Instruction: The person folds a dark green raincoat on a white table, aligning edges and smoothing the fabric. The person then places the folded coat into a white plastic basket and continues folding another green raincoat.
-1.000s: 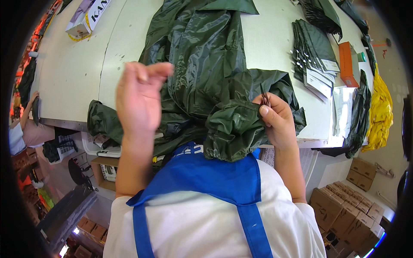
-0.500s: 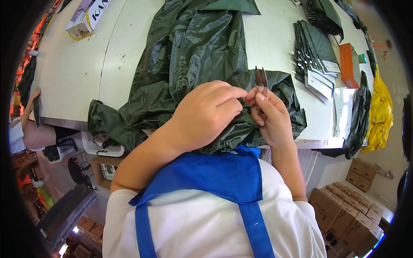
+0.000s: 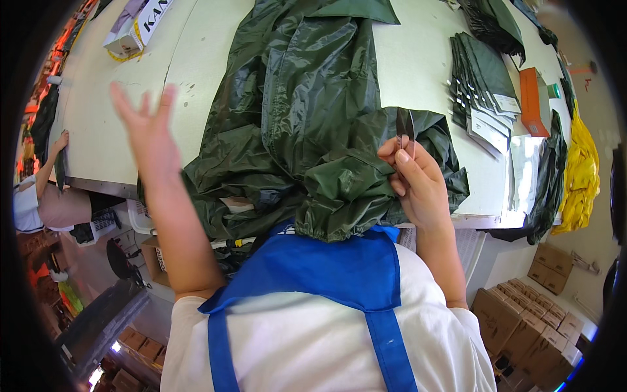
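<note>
head view | left of two head-worn fisheyes | facing down | close above blue apron [image 3: 313, 268], white worktable [image 3: 418, 65] ahead

And away goes the left hand [image 3: 151, 136], off the right hand [image 3: 419, 175] it met half a second ago, flung out left, fingers splayed and blurred! The bunched dark green fabric [image 3: 343, 196], covered by that hand then, is back in plain sight.
</note>
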The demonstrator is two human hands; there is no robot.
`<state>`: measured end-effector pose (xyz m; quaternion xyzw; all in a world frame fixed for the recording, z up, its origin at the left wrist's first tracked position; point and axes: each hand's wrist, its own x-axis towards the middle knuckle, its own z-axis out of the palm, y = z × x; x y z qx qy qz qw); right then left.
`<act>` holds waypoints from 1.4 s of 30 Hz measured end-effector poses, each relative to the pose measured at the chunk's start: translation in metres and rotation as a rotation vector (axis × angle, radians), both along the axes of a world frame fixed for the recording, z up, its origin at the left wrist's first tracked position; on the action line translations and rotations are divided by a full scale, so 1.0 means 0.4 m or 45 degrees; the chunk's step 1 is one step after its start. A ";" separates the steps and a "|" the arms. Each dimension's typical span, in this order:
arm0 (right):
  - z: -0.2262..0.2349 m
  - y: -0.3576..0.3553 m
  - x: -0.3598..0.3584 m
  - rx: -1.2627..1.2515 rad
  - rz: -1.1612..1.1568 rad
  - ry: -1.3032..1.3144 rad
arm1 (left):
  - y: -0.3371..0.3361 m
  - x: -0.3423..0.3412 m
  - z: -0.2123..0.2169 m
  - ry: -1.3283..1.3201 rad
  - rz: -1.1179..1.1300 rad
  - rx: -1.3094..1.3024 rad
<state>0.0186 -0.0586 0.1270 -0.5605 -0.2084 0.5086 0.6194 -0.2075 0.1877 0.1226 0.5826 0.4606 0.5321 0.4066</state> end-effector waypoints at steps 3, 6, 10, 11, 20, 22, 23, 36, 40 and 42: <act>0.005 -0.002 -0.001 0.013 0.078 -0.070 | -0.119 0.077 -0.039 -0.276 -1.114 -0.347; 0.004 -0.004 -0.001 0.022 0.093 -0.129 | -0.220 0.143 -0.050 -0.141 -1.665 -0.732; 0.033 -0.012 0.006 -0.035 0.019 -0.650 | -0.260 0.166 -0.035 -0.301 -1.426 -0.967; 0.040 -0.014 0.009 -0.052 -0.007 -0.874 | -0.269 0.166 -0.029 -0.339 -1.396 -0.946; 0.137 -0.013 -0.005 -0.056 0.283 -1.459 | -0.302 0.171 0.006 -0.062 -1.318 -0.529; 0.135 -0.010 -0.004 -0.029 0.299 -1.457 | -0.301 0.171 0.016 -0.047 -1.328 -0.567; 0.133 -0.009 -0.004 -0.016 0.308 -1.456 | -0.301 0.169 0.018 -0.039 -1.332 -0.587; 0.027 -0.025 0.040 0.022 0.229 -0.555 | -0.300 0.161 -0.012 -0.286 -1.310 -0.667; -0.020 0.000 0.021 -0.230 0.535 -0.530 | -0.285 0.153 -0.043 -0.390 -1.391 -0.651; -0.025 -0.003 0.061 -0.295 0.519 -0.630 | -0.223 0.130 -0.076 -0.213 -1.364 -0.407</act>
